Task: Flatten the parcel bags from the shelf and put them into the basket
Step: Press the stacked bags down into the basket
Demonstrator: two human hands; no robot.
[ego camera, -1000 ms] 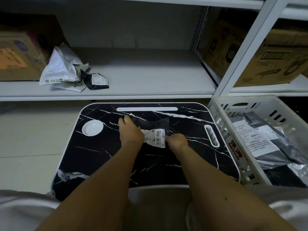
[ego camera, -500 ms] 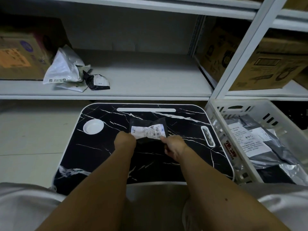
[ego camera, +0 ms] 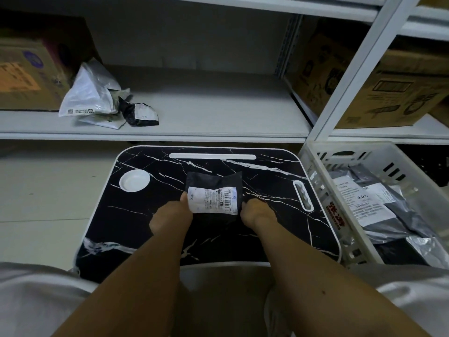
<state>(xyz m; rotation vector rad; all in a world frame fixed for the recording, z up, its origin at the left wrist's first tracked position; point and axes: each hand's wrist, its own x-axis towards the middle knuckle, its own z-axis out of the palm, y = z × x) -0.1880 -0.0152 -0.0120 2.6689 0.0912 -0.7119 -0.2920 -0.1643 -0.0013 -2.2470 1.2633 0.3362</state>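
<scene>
1. Small black parcel bag (ego camera: 213, 188) with white label lies on the counter (ego camera: 145, 215), mid-board. Left hand (ego camera: 171, 216) pinches its left edge, thumb on the label side; right hand (ego camera: 257, 215) pinches the right edge. Both grips closed on the bag.
2. Risk: bag looks creased, far half puckers up. If the hands let go early, I'd guess it springs back and goes in unflattened.
3. Risk: pulling the edges apart too hard could tear the thin film or peel the label.
4. Risk: slick plastic on a glossy counter, so the bag may skid toward the far slot (ego camera: 212, 156) instead of smoothing out.
5. Basket (ego camera: 323, 190) sits just right of the counter, already holding flattened grey and black bags. Its near wall stands above the board, so the bag has to be lifted over, not slid.
6. More crumpled bags (ego camera: 97, 98) wait on the shelf (ego camera: 218, 113), left part, beside a cardboard box (ego camera: 26, 74). Reaching them means going over the counter.
7. White round recess (ego camera: 134, 180) sits left of the bag, handle cutout (ego camera: 302, 195) right. An edge could catch in either.
</scene>
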